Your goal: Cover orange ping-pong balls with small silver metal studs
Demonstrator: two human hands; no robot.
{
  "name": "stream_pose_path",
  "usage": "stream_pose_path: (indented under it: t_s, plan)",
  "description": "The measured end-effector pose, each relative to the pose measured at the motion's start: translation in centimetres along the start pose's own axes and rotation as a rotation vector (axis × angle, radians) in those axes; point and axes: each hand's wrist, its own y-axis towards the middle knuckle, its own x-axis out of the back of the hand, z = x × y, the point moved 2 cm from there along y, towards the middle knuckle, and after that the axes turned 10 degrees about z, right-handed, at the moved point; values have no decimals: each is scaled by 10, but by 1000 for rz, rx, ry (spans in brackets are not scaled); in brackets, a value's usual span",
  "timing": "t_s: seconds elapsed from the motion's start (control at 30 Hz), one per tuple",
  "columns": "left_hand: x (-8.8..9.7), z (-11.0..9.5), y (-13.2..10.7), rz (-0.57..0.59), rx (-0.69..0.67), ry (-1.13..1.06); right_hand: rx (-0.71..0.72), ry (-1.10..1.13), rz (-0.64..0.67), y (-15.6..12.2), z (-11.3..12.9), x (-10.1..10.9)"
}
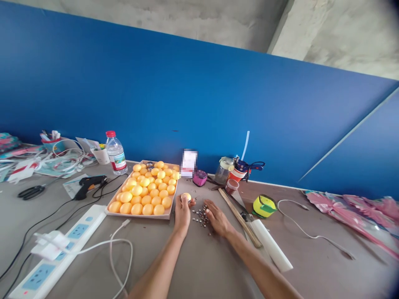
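My left hand [182, 211] is closed around one orange ball [186, 196], holding it just right of a shallow cardboard tray [139, 214]. The tray is packed with several orange balls [146, 187]. My right hand [218, 218] rests on the grey table with its fingers bent down over a scatter of small steel balls [199, 215]. Whether it pinches one of them I cannot make out. Both forearms reach in from the bottom edge.
A white power strip [59, 253] with plugged cables lies at the left front, near a black glue gun [89, 184], scissors [31, 192] and a water bottle [116, 153]. Right of my hands are wooden sticks [238, 216], a white tube [272, 249], a yellow-green tape measure [264, 205], jars and pink ribbons [352, 211]. A blue wall stands behind.
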Motion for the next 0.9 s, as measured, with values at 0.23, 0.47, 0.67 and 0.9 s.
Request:
stream_pose_path:
  t_s: [0.23,0.47,0.67,0.9]
  plan:
    - [2,0,0,28,-1,35,-71,20,-161,-13,7,7]
    - [7,6,4,37,14,24,2,5,-134,-2,21,5]
    - [8,5,3,58,34,60,-51,-138,-57,7,21,7]
    - [3,-5,-5,49,38,105,-18,-85,-73,6,16,1]
